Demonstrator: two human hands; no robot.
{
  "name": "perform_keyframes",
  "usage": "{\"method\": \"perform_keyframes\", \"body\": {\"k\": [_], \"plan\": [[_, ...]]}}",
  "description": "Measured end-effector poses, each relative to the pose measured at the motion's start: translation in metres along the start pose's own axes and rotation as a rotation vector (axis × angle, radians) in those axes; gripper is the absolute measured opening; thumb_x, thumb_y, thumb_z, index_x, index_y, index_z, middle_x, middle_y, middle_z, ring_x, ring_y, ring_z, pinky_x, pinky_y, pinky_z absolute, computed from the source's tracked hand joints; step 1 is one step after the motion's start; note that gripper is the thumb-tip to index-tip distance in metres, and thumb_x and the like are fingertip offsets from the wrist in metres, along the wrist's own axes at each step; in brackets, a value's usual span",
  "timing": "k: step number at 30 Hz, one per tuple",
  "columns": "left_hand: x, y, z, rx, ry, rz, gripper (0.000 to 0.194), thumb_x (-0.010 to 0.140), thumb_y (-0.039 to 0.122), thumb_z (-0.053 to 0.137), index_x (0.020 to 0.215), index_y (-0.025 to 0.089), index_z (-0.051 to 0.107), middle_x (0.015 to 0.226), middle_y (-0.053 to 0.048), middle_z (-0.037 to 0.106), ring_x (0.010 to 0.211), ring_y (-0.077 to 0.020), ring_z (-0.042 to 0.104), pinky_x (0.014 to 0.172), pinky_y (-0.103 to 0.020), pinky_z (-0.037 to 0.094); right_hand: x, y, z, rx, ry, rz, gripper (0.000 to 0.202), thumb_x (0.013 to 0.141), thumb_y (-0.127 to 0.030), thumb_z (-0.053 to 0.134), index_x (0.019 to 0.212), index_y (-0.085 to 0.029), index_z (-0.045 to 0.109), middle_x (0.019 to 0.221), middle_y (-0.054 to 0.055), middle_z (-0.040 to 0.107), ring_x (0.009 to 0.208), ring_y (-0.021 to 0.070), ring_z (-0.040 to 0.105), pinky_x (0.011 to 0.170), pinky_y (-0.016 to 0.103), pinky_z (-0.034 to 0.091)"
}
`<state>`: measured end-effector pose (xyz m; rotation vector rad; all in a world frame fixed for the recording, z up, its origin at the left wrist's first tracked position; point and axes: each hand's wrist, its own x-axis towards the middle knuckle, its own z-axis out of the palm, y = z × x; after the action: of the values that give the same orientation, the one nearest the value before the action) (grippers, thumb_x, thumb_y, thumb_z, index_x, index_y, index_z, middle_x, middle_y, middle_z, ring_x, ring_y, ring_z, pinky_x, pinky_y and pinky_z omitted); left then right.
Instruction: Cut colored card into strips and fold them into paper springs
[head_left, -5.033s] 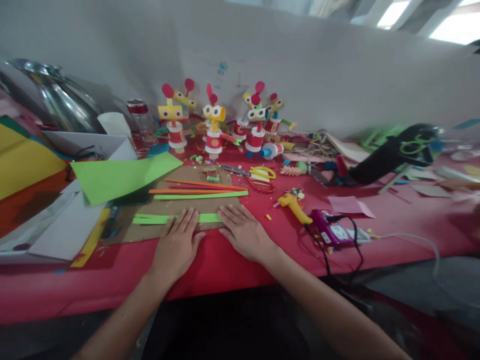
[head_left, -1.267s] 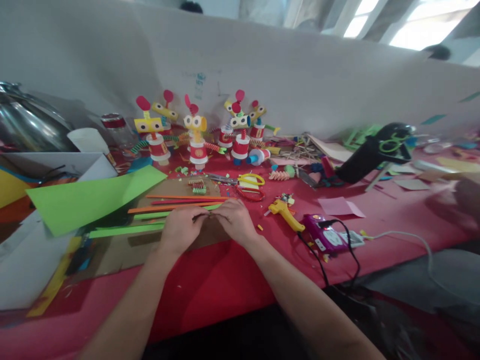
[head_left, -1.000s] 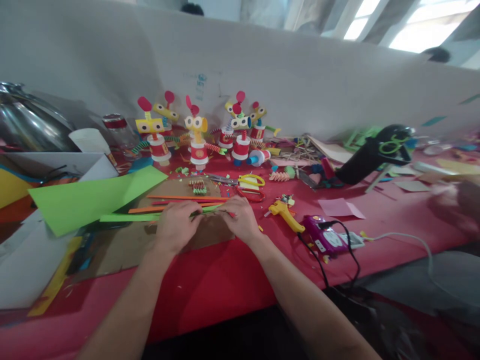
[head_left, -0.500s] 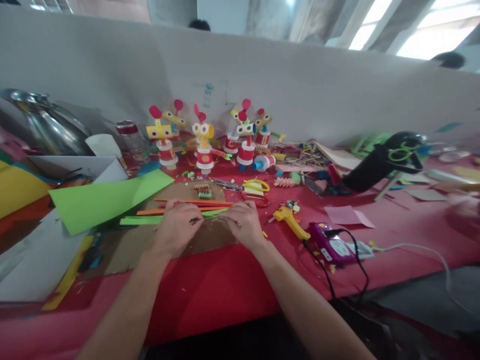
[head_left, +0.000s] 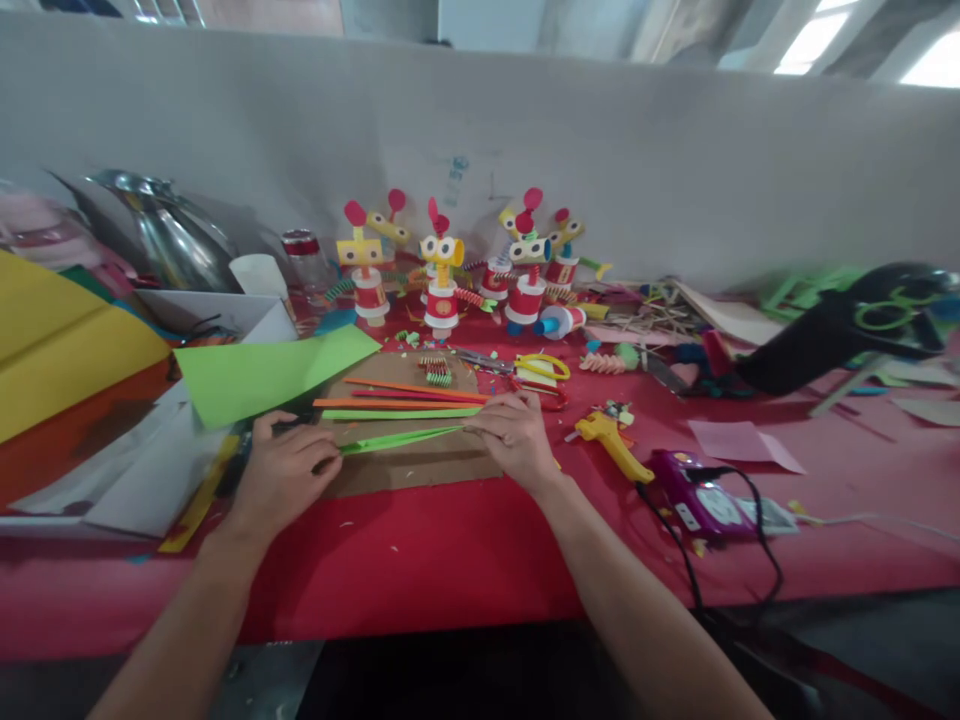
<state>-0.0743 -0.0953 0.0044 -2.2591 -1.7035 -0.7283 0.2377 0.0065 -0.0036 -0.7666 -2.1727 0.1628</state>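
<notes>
A narrow green paper strip stretches between my two hands above a brown cardboard sheet. My left hand pinches its left end, and my right hand grips the right end. The strip looks folded or doubled lengthwise; the exact layers are hard to make out. Just behind it lie another green strip, orange strips and a red strip. Folded paper springs rest farther back on the cardboard, near the scissors with yellow handles.
Several paper-cup figures stand along the back wall. To my right lie a yellow glue gun, a purple power box with cords, and a black cylinder. Left are a green sheet, a white box and a steel jug.
My hands have spread apart, the left one moving left, so a long stretch of green strip now shows between them. The view has turned somewhat to the left.
</notes>
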Motion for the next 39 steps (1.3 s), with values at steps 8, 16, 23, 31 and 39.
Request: {"method": "perform_keyframes", "body": {"k": [8, 16, 23, 31, 39], "plan": [[-0.003, -0.005, -0.01, 0.114, 0.113, -0.074, 0.015, 0.083, 0.032, 0.063, 0.072, 0.026, 0.071, 0.101, -0.004, 0.071, 0.095, -0.0256, 0.062, 0.097, -0.047, 0.032, 0.0, 0.0, -0.004, -0.046, 0.036, -0.03, 0.026, 0.089, -0.014, 0.058, 0.092, -0.033, 0.076, 0.082, -0.001, 0.076, 0.086, 0.0183, 0.062, 0.089, 0.041, 0.03], [0.011, 0.016, -0.001, -0.138, 0.04, -0.11, 0.025, 0.091, 0.029, 0.049, 0.104, 0.025, 0.071, 0.104, -0.005, 0.071, 0.099, -0.0217, 0.061, 0.089, -0.039, 0.043, -0.008, -0.007, -0.002, -0.033, -0.027, -0.065, 0.025, 0.089, -0.015, 0.058, 0.094, -0.032, 0.076, 0.085, -0.001, 0.076, 0.086, 0.0183, 0.061, 0.086, 0.039, 0.034], [0.012, 0.018, 0.018, -0.326, -0.171, -0.21, 0.023, 0.089, 0.03, 0.053, 0.096, 0.025, 0.074, 0.1, -0.004, 0.072, 0.094, -0.0196, 0.064, 0.085, -0.034, 0.049, -0.029, -0.013, -0.007, -0.123, -0.192, -0.145, 0.024, 0.09, -0.014, 0.056, 0.1, -0.026, 0.074, 0.092, 0.004, 0.074, 0.09, 0.0191, 0.059, 0.082, 0.037, 0.036], [0.013, 0.01, 0.022, -0.314, -0.224, -0.24, 0.02, 0.087, 0.028, 0.056, 0.093, 0.025, 0.075, 0.099, -0.004, 0.07, 0.087, -0.0185, 0.063, 0.081, -0.033, 0.048, -0.033, -0.005, -0.001, -0.191, -0.223, -0.157, 0.027, 0.089, -0.01, 0.054, 0.102, -0.022, 0.073, 0.085, 0.007, 0.067, 0.084, 0.0202, 0.054, 0.075, 0.035, 0.039], [0.021, 0.02, 0.012, -0.164, -0.31, -0.116, 0.011, 0.086, 0.025, 0.056, 0.085, 0.021, 0.066, 0.092, -0.003, 0.069, 0.092, -0.0206, 0.059, 0.083, -0.035, 0.045, -0.032, -0.009, -0.003, -0.213, -0.253, -0.145, 0.024, 0.09, -0.01, 0.053, 0.104, -0.019, 0.071, 0.089, 0.007, 0.068, 0.086, 0.0205, 0.051, 0.077, 0.035, 0.039]]}}
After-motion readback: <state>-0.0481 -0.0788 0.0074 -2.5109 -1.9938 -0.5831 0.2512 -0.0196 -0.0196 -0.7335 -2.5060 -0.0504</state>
